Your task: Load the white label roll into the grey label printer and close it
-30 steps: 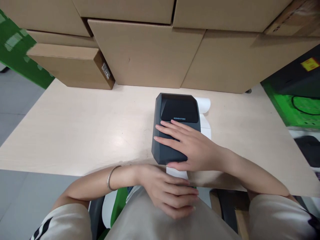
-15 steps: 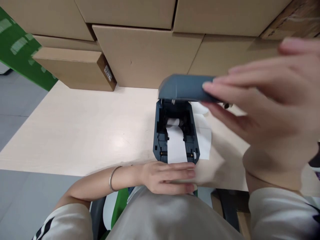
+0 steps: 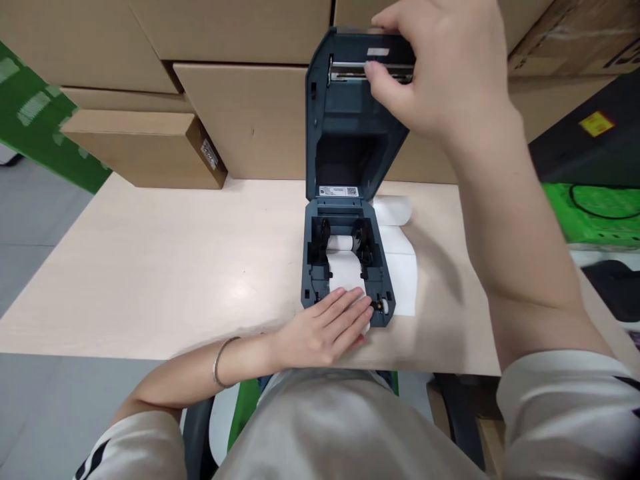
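The label printer [image 3: 347,267] stands near the front edge of the table [image 3: 150,267], slightly right of centre, with its long axis running from the person toward the stacked boxes. The lid [image 3: 350,113] is swung up on its rear hinge to about upright, so that the paper bay is exposed from above. Inside the bay a label roll [image 3: 343,243] is seated crosswise between two dark guides, and a white paper strip [image 3: 346,272] is led from it forward along the long axis to the front slot.

The left hand [image 3: 325,330] is laid flat, fingers extended and spread only slightly, on the front end of the strip and the front lip of the printer; nothing is clasped by it. It is the nearer hand to the paper path and lies directly in line with the strip. The right hand [image 3: 440,67] is raised well above the base, and the top edge of the lid is pinched between thumb and fingers beside the metal bar. A bracelet [image 3: 220,360] is worn on the left wrist.

Loose label stock [image 3: 400,260] lies flat on the table just beside the printer's right wall. The table surface is pale wood laminate with a dull glare patch. Cardboard boxes [image 3: 240,113] are stacked along the rear edge, close behind the lid. Green surfaces are visible to both sides, and grey floor to the left
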`<state>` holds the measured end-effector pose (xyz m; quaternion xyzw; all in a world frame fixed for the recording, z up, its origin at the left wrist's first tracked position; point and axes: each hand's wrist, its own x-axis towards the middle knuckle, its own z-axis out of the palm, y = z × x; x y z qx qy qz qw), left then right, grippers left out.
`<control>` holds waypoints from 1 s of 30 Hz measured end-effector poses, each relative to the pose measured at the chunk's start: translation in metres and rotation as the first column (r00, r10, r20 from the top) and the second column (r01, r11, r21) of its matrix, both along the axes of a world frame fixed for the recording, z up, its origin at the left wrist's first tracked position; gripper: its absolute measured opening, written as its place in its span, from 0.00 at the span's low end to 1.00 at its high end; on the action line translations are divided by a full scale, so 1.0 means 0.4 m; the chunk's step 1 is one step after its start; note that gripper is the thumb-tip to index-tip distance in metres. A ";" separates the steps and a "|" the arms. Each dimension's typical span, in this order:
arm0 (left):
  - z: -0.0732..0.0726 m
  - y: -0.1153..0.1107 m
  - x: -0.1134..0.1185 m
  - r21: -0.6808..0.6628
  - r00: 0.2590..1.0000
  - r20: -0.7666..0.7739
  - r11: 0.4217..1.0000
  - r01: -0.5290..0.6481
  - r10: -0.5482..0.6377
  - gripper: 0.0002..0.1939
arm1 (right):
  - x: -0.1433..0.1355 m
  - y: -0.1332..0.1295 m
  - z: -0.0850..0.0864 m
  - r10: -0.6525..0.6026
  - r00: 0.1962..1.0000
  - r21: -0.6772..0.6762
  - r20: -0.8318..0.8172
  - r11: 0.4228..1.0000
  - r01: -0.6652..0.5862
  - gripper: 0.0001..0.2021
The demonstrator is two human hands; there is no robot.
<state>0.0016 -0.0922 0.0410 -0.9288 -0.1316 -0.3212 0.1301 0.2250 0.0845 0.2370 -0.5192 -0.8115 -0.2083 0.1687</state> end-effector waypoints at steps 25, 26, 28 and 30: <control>-0.017 0.036 -0.012 0.095 0.993 -0.011 0.988 0.122 -0.121 0.25 | 0.050 -0.287 -0.339 0.479 0.863 0.096 -0.163 0.878 -0.469 0.11; -0.014 0.038 -0.012 0.114 0.992 -0.022 0.986 0.123 -0.121 0.25 | 0.050 -0.276 -0.346 0.469 0.866 0.047 -0.171 0.882 -0.469 0.11; -0.011 0.039 -0.012 0.121 0.993 -0.018 0.986 0.115 -0.114 0.25 | 0.043 -0.256 -0.355 0.450 0.878 -0.058 -0.162 0.884 -0.464 0.12; -0.012 0.042 -0.014 0.095 0.993 -0.005 0.989 0.118 -0.118 0.24 | 0.028 -0.236 -0.355 0.449 0.885 -0.165 -0.121 0.870 -0.464 0.13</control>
